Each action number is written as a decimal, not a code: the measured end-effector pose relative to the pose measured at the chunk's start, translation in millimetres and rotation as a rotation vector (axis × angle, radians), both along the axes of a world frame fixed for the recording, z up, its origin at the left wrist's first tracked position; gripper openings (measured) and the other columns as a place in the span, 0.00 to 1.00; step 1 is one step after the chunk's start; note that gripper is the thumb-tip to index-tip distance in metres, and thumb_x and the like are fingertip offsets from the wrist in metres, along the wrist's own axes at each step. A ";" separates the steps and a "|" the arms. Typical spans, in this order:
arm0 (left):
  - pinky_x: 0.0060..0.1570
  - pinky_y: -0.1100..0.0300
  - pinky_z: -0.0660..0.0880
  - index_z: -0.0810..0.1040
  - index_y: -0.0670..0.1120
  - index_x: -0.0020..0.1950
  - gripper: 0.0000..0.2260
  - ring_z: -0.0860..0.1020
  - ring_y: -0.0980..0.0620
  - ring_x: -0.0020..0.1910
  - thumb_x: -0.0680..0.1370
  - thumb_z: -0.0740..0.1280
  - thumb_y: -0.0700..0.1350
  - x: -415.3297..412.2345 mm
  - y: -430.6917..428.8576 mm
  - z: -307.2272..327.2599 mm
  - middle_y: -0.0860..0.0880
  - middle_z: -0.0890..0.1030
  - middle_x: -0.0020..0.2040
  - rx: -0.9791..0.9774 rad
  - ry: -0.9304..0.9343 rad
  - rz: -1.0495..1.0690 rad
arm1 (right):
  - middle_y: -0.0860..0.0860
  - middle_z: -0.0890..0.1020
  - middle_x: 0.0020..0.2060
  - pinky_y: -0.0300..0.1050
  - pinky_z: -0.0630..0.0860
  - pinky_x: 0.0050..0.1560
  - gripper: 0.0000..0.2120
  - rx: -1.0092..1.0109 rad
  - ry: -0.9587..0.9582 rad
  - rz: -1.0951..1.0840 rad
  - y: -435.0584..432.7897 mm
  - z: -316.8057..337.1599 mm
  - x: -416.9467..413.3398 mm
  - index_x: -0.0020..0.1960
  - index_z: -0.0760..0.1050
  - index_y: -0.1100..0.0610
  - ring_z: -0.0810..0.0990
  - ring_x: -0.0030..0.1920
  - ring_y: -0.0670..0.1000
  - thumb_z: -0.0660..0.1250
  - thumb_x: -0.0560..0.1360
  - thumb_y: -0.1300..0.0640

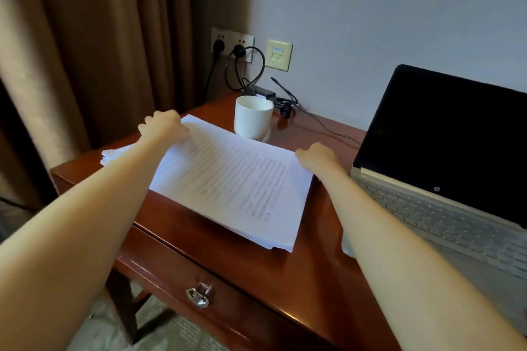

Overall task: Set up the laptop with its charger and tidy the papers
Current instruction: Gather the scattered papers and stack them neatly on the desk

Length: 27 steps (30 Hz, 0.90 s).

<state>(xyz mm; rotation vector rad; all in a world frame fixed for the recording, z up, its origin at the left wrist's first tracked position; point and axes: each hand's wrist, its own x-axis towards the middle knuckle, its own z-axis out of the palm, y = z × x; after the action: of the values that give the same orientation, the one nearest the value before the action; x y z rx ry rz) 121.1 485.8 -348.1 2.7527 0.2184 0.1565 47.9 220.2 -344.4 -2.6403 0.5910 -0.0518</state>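
I see a thin, flat stack of printed white papers [233, 179] lying on the glossy red-brown wooden desk [313, 279], left of the open silver laptop [427, 199]. My left hand [162, 125] curls its fingers over the stack's far corner, and my right hand [316, 157] grips its right edge with bent fingers.

The desk [299, 279] was glossy reddish wood with a shiny metal drawer pull [199, 295]. The papers [236, 179] looked matt white, the mug [252, 117] smooth.

mug [252, 117] and cables [288, 100] crowd desk's far edge, laptop [445, 157] blocks right
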 end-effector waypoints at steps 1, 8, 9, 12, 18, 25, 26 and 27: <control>0.64 0.46 0.63 0.70 0.44 0.68 0.17 0.66 0.36 0.65 0.79 0.60 0.45 5.1 -6.9 1.0 0.39 0.70 0.65 -0.013 0.007 -0.004 | 0.57 0.74 0.62 0.46 0.71 0.51 0.21 -0.001 0.012 0.033 -1.4 0.6 7.8 0.66 0.68 0.62 0.74 0.60 0.59 0.54 0.79 0.50; 0.69 0.44 0.58 0.72 0.46 0.68 0.16 0.60 0.36 0.70 0.80 0.59 0.47 13.0 -61.6 26.8 0.39 0.64 0.70 0.023 0.156 -0.059 | 0.52 0.68 0.30 0.43 0.62 0.30 0.16 0.142 0.150 0.247 -13.6 14.0 41.0 0.31 0.62 0.57 0.65 0.31 0.50 0.56 0.76 0.55; 0.68 0.44 0.58 0.72 0.47 0.68 0.17 0.60 0.37 0.70 0.80 0.59 0.48 10.6 -67.2 32.2 0.39 0.64 0.71 0.049 0.192 -0.078 | 0.56 0.72 0.34 0.45 0.67 0.34 0.14 0.174 0.196 0.289 -11.5 22.0 38.4 0.34 0.67 0.60 0.68 0.34 0.51 0.57 0.76 0.55; 0.68 0.44 0.60 0.71 0.47 0.68 0.18 0.60 0.38 0.70 0.80 0.59 0.49 4.6 -79.2 49.8 0.40 0.63 0.71 0.104 0.289 -0.116 | 0.62 0.75 0.61 0.54 0.71 0.60 0.21 0.309 0.307 0.344 -6.6 41.9 28.8 0.61 0.72 0.66 0.76 0.56 0.57 0.60 0.78 0.50; 0.68 0.42 0.62 0.73 0.44 0.64 0.14 0.66 0.39 0.68 0.80 0.58 0.45 2.2 -90.7 59.8 0.41 0.70 0.67 0.103 0.435 -0.175 | 0.55 0.61 0.71 0.59 0.59 0.70 0.42 0.117 0.485 0.465 0.2 38.0 21.8 0.74 0.55 0.53 0.60 0.71 0.59 0.73 0.68 0.45; 0.64 0.47 0.68 0.75 0.42 0.59 0.15 0.72 0.42 0.60 0.80 0.57 0.50 22.9 -105.3 49.4 0.42 0.77 0.57 0.052 0.462 -0.233 | 0.54 0.66 0.67 0.56 0.61 0.69 0.34 0.159 0.438 0.400 -2.0 32.9 47.4 0.69 0.64 0.52 0.64 0.68 0.57 0.74 0.68 0.48; 0.60 0.48 0.71 0.75 0.41 0.59 0.16 0.74 0.42 0.57 0.80 0.56 0.51 29.5 -105.8 46.7 0.41 0.77 0.55 0.060 0.458 -0.253 | 0.53 0.68 0.66 0.55 0.64 0.68 0.31 0.228 0.409 0.350 -4.2 31.3 54.2 0.67 0.66 0.52 0.67 0.66 0.55 0.74 0.68 0.49; 0.58 0.48 0.72 0.74 0.41 0.58 0.17 0.74 0.42 0.56 0.81 0.55 0.51 36.4 -105.9 45.2 0.41 0.78 0.54 0.070 0.463 -0.277 | 0.52 0.71 0.64 0.51 0.67 0.65 0.28 0.307 0.380 0.296 -5.8 30.4 61.3 0.65 0.69 0.52 0.70 0.64 0.54 0.73 0.69 0.50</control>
<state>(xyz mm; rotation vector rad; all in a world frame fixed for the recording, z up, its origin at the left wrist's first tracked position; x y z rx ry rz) 157.5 379.9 -302.9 2.8131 -0.0524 -0.5587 109.2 214.5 -314.0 -2.4144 0.2868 0.5910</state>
